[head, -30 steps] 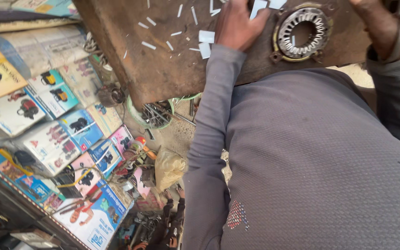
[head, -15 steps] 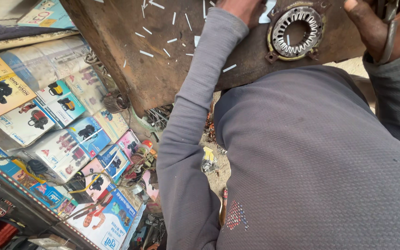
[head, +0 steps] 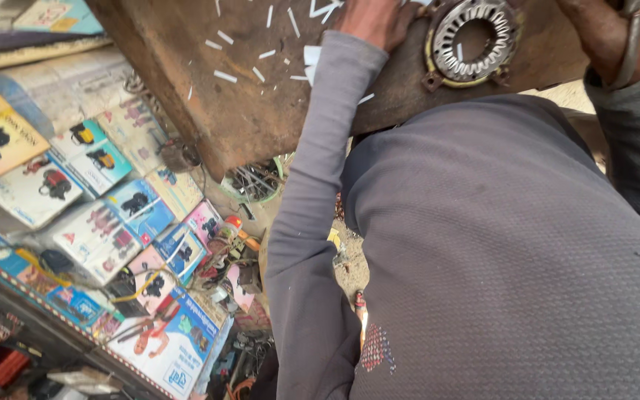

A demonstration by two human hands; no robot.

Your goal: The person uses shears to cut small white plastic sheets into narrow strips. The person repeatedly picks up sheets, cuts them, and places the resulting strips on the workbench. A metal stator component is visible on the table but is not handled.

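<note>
My left hand (head: 376, 22) lies on a worn brown wooden board (head: 246, 111) at the top of the view, just left of a round metal stator ring (head: 474, 35) with slotted teeth. Its fingers are cut off by the frame edge, so what they hold is hidden. Small white paper strips (head: 225, 75) are scattered over the board around the hand. My right hand (head: 600, 33) is at the top right, beside the ring, closed around a thin curved metal tool (head: 632, 44). My grey sleeves and grey shirt (head: 498, 252) fill the right half.
Several colourful printed cardboard boxes (head: 90, 215) are stacked on the left below the board. A green-rimmed tray of metal parts (head: 255, 182) sits under the board's corner. Small tools and clutter (head: 224, 252) lie on the sandy ground (head: 350, 259).
The view has shifted so the board and ring sit higher and the boxes have slid right. My left hand has stayed beside the ring.
</note>
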